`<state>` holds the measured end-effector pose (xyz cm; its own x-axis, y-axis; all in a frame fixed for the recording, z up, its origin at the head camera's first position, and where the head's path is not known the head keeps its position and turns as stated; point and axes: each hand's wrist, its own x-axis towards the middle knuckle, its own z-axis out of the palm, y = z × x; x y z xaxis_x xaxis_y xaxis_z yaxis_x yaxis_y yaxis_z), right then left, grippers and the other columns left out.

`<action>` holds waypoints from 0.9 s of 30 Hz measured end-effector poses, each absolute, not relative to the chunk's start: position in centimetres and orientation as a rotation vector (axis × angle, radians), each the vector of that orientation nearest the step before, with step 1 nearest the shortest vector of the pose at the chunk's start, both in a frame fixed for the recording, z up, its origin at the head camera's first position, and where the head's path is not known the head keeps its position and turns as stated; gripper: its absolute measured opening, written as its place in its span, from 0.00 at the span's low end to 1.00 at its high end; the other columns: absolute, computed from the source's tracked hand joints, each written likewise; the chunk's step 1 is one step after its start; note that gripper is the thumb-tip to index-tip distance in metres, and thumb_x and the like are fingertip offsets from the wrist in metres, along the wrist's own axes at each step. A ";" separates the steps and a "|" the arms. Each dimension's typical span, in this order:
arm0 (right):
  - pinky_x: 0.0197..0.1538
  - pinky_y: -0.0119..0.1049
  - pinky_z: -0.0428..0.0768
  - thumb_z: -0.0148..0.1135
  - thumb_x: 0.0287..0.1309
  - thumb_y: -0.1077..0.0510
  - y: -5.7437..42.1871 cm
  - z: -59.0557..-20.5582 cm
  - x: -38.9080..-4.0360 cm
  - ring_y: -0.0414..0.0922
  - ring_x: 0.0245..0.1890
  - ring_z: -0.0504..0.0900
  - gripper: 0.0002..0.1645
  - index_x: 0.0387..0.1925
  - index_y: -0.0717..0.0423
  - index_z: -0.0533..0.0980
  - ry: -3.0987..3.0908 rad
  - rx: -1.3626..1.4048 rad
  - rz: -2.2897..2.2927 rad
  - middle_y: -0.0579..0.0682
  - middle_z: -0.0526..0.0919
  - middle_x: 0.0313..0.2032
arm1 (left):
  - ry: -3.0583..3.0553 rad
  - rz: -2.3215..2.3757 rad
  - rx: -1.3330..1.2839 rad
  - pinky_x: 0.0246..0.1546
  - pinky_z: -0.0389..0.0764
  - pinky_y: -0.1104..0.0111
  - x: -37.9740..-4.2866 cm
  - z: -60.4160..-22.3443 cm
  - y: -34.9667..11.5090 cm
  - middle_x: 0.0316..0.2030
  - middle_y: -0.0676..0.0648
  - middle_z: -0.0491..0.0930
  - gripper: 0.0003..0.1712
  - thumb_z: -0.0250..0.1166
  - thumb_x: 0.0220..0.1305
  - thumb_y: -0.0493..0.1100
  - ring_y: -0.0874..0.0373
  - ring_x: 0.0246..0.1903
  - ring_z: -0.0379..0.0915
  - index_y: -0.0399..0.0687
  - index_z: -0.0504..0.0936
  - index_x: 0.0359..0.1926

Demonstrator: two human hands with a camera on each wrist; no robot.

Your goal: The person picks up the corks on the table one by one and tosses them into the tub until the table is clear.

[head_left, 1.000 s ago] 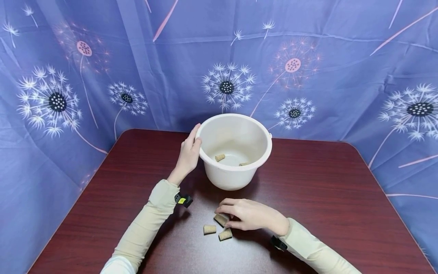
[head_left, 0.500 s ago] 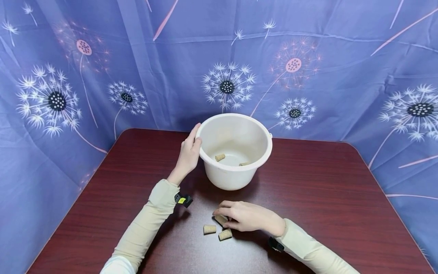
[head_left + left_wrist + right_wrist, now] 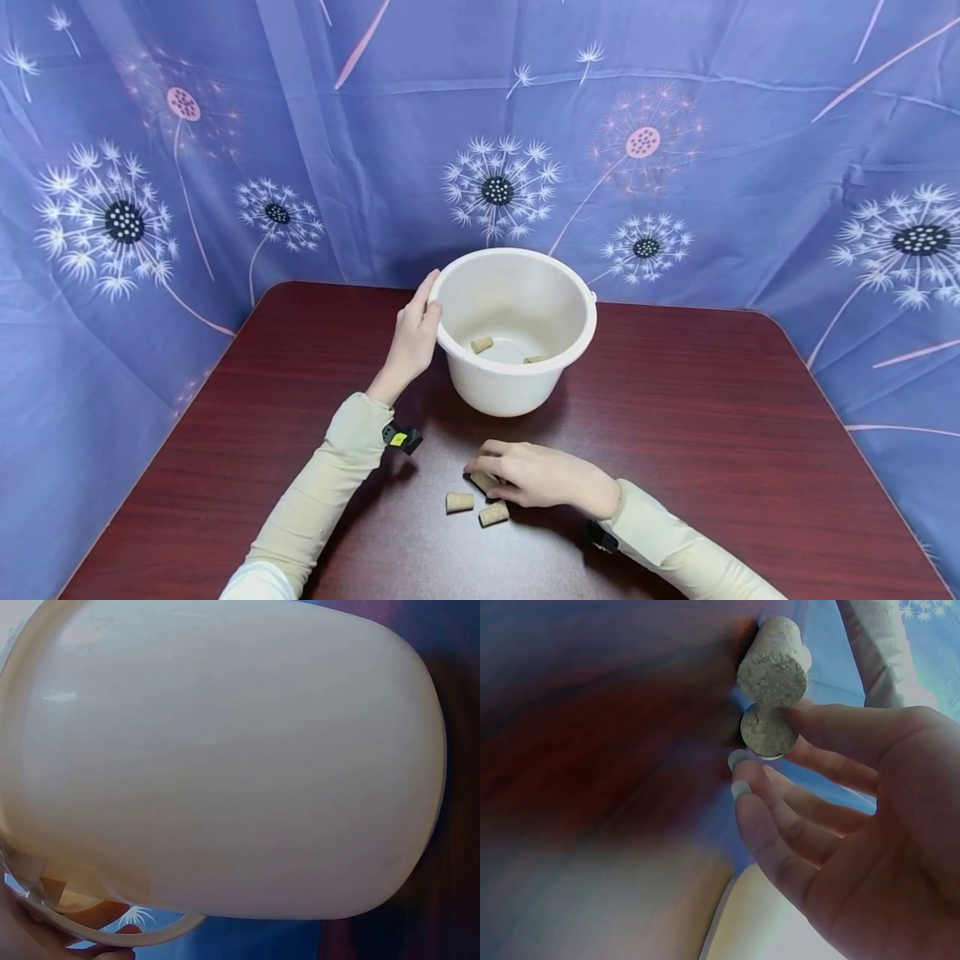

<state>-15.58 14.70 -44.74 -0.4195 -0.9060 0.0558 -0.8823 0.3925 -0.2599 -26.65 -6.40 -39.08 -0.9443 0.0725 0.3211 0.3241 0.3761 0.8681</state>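
Observation:
A deep white plastic bucket [image 3: 501, 387] stands upright on the table, and my left hand [image 3: 411, 337] grips its left rim. In the left wrist view the bucket's wall fills most of the picture, with fingers at the lower left beside its looped handle [image 3: 112, 937]. My right hand [image 3: 543, 477] pinches a cork [image 3: 767, 733] between thumb and fingers, low over the table; the fingers partly cover it in the head view. Two more corks lie close by, one [image 3: 459, 502] to the left and one [image 3: 493, 514] just below the thumb.
Inside the bucket lie a cork [image 3: 482, 344] and another cork [image 3: 535, 359] partly hidden by the front rim. The dark red wooden table [image 3: 690, 400] has rounded far corners. A blue dandelion-print curtain [image 3: 375, 167] hangs behind and along both sides.
My right hand has shifted slightly left and settled lower around the cork, which has tilted a little with it. The left hand and the bucket have stayed in place.

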 end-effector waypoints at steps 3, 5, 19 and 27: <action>0.42 0.21 0.74 0.64 0.59 0.56 14.6 -44.7 -15.6 0.32 0.35 0.73 0.19 0.53 0.52 0.77 2.541 -1.624 -0.382 0.44 0.76 0.41 | -2.405 -1.596 -0.351 0.56 0.75 0.52 -26.7 -39.1 -6.4 0.69 0.42 0.66 0.32 0.43 0.69 0.43 0.47 0.60 0.72 0.49 0.59 0.73; 0.42 0.21 0.74 0.65 0.59 0.56 14.6 -44.6 -15.5 0.32 0.34 0.72 0.19 0.52 0.52 0.77 2.535 -1.613 -0.389 0.43 0.76 0.41 | -2.405 -1.598 -0.354 0.56 0.75 0.52 -26.7 -39.1 -6.4 0.69 0.42 0.65 0.32 0.43 0.69 0.43 0.47 0.60 0.72 0.49 0.59 0.73; 0.36 0.19 0.70 0.67 0.55 0.59 14.6 -44.6 -15.5 0.30 0.30 0.70 0.17 0.46 0.53 0.73 2.485 -1.475 -0.499 0.42 0.74 0.35 | -2.400 -1.615 -0.371 0.58 0.74 0.52 -26.7 -39.0 -6.4 0.70 0.43 0.63 0.31 0.42 0.70 0.42 0.48 0.62 0.69 0.49 0.58 0.74; 0.38 0.20 0.72 0.67 0.55 0.57 14.6 -44.8 -15.4 0.31 0.31 0.71 0.22 0.51 0.55 0.72 2.522 -1.489 -0.469 0.44 0.75 0.38 | -2.405 -1.617 -0.362 0.57 0.75 0.52 -26.7 -39.1 -6.3 0.70 0.43 0.64 0.31 0.42 0.70 0.43 0.48 0.62 0.70 0.49 0.58 0.74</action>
